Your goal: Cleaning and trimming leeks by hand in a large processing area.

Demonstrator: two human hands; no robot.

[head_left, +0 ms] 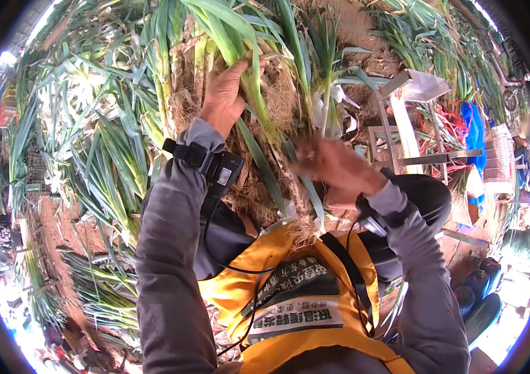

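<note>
My left hand (225, 89) grips a large leek-like green onion (272, 131) around its upper stalk, just below the green leaves. The stalk runs slanting down towards me, and its roots lie against my yellow apron (293, 290). To the right of the stalk is my right hand (328, 163), blurred by motion; its fingers are near a long leaf, and whether they hold anything is unclear. Beneath and beyond the stalk lie more green onions with dirt-covered, stringy roots (279, 100).
Heaps of green onions (111, 168) cover the ground at the left. At the right stands a metal frame with a tray (421, 88), beside red strings (452, 128) and a blue plastic bag (473, 140). Dark rounded containers (475, 285) sit at the lower right.
</note>
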